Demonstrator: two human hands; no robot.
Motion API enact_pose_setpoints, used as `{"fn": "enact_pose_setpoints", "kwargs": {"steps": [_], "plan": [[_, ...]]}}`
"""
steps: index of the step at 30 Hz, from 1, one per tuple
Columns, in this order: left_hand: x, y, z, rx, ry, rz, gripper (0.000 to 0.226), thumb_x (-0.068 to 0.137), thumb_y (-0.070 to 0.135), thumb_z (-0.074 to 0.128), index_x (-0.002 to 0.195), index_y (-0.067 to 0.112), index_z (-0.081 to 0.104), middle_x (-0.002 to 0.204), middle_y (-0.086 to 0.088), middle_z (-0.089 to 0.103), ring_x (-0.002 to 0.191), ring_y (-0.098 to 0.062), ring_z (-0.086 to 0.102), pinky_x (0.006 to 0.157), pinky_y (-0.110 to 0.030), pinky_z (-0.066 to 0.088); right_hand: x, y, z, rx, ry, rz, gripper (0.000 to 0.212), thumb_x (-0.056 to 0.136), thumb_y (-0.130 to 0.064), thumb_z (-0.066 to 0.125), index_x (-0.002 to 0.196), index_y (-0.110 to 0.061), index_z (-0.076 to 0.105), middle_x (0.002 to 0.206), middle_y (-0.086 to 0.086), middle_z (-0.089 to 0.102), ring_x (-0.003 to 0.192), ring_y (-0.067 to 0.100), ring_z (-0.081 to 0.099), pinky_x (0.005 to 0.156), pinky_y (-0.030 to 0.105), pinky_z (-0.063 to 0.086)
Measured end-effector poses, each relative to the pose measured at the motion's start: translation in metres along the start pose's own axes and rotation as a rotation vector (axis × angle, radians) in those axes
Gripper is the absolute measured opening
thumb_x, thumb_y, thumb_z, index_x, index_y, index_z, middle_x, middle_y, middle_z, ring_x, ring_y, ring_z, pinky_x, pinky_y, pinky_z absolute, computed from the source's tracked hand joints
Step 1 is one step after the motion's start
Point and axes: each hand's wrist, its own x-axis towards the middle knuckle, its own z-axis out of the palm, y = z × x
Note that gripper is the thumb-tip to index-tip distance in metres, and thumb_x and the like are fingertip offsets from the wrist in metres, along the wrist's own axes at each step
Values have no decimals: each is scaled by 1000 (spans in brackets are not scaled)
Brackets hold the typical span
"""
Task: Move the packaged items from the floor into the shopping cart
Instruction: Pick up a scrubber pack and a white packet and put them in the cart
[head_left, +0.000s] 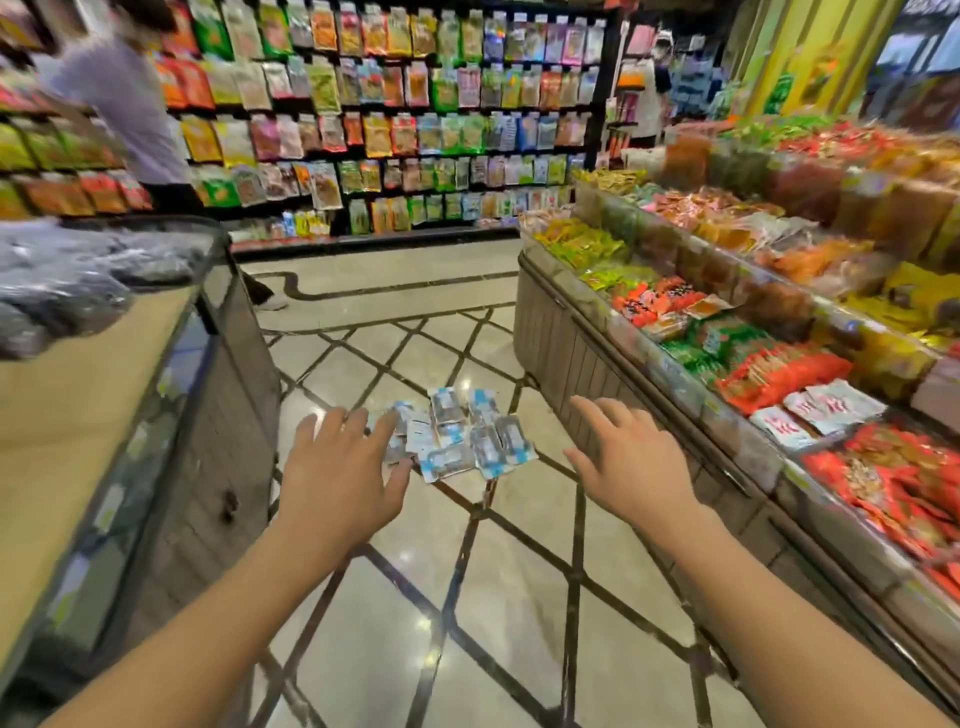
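The floor lies open between a counter on the left and a long snack display on the right. A heap of packets sits mid-aisle, reachable from above and from the near side. Bare tiles continue behind it to the back shelves.

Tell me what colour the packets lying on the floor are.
The packets are white and light blue with clear windows showing dark contents, seen in the head view.

Glossy plastic packets; polished stone floor.
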Motion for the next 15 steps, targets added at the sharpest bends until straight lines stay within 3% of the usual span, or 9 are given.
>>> {"fn": "enact_pose_setpoints", "kwargs": {"steps": [9, 15], "plan": [[149, -88, 52, 8, -15, -107, 66, 87, 56, 39, 126, 13, 70, 111, -14, 73, 106, -39, 68, 91, -53, 51, 203, -52, 35, 38, -37, -92, 65, 102, -56, 47, 160, -34, 26, 160, 1, 42, 142, 27, 46, 104, 46, 51], [243, -150, 100, 13, -12, -145, 65, 87, 55, 39, 125, 12, 69, 109, -17, 73, 104, -40, 68, 91, -53, 50, 324, -96, 63, 75, -18, -139, 64, 102, -53, 51, 159, -31, 33, 154, 0, 48, 136, 29, 50, 99, 46, 51]]}}
